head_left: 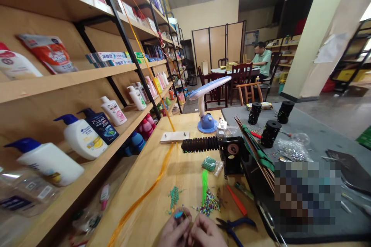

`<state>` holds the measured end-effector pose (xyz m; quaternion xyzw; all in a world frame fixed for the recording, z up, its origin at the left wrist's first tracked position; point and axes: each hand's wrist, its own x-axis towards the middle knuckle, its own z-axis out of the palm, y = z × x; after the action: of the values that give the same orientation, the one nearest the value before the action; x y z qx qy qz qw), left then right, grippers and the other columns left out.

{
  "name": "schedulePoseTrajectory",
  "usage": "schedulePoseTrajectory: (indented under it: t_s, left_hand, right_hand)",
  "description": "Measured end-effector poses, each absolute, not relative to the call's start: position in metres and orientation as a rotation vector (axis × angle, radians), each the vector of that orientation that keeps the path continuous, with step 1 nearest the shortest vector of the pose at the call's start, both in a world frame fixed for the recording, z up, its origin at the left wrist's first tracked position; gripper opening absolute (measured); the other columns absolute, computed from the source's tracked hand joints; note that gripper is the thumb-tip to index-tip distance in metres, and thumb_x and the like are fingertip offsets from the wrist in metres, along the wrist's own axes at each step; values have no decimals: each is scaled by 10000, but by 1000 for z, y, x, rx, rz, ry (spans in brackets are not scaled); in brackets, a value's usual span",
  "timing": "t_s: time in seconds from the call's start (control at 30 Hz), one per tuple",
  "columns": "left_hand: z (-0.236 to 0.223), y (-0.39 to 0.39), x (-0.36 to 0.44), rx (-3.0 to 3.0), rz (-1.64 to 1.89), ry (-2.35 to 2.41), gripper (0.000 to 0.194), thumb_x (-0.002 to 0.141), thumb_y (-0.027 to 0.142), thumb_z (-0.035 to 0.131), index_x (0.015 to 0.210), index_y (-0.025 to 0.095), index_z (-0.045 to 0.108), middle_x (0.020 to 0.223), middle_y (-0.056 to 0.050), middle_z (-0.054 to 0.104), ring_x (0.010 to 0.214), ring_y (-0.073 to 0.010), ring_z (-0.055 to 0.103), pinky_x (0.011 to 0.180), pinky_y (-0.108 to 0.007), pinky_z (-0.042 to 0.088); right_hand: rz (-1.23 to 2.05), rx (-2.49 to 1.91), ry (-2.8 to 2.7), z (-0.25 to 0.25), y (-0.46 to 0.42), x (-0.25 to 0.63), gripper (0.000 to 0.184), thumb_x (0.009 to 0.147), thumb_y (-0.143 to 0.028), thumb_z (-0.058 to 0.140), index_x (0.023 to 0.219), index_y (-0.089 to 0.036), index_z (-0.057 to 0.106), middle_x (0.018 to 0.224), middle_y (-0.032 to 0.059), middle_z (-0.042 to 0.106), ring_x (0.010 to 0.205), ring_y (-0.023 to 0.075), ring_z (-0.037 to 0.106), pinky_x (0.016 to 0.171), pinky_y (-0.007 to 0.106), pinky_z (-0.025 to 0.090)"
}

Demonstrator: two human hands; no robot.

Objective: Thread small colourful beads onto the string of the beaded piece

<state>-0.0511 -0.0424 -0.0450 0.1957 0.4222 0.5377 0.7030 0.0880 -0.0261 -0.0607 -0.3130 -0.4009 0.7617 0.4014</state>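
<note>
Matt pale wood table [179, 170], glossy plastic bottles [81, 137], grey cloth mat [319, 131]

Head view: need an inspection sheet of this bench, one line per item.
Surface: wooden table, grey mat on its right part.
Job's things: small blue bead piece pinched between both hands; bead pile and green strands just ahead.
Clutter: blue-handled pliers, red tool, black spools, black winder, blue desk lamp.
Grip: left hand and right hand both closed on the piece.
Cables: orange cords run along the table and up to the shelves.
Surroundings: shelves of bottles on the left; a seated person far back.
</note>
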Motion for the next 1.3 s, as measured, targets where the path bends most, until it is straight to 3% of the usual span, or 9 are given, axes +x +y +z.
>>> schedulePoseTrajectory:
  t_s: [0.2, 0.53, 0.83, 1.17, 1.3]
  left_hand:
    - [-50, -40, -49, 420, 1239, 973, 412, 536, 353, 974, 830, 184, 740, 642, 42, 638, 505, -85, 555, 478, -201, 411]
    - [-41, -42, -50, 474, 1200, 1004, 440, 538, 403, 962, 852, 196, 733, 580, 67, 582, 443, -69, 470, 452, -203, 377]
    - [-42, -41, -51, 481, 1196, 993, 407, 567, 400, 949, 845, 203, 727, 614, 58, 602, 482, -85, 528, 478, -212, 411]
    - [-43, -44, -52, 459, 1214, 1035, 482, 507, 402, 975, 857, 185, 724, 679, 22, 662, 567, -115, 602, 513, -208, 418]
    - [-42, -45, -51, 492, 1200, 1038, 458, 542, 425, 956, 853, 190, 716, 621, 54, 609, 481, -70, 514, 480, -187, 383]
  right_hand:
    - [1914, -801, -1045, -60, -25, 89, 442, 709, -570, 793, 660, -217, 532, 591, -31, 651, 573, 136, 559, 658, 272, 392]
    - [1940, -769, -984, -61, -26, 86, 443, 693, -568, 805, 668, -222, 530, 591, -27, 651, 571, 132, 547, 664, 271, 396]
    - [1908, -828, -1014, -52, -27, 85, 437, 697, -561, 796, 649, -231, 513, 562, -41, 615, 568, 143, 546, 653, 268, 407]
    - [1900, -840, -1026, -48, -28, 87, 451, 695, -572, 796, 630, -235, 503, 557, -49, 603, 565, 145, 550, 644, 274, 404]
    - [1903, -813, -1035, -50, -28, 87, 490, 689, -624, 794, 628, -231, 508, 554, -53, 602, 559, 137, 536, 643, 272, 397]
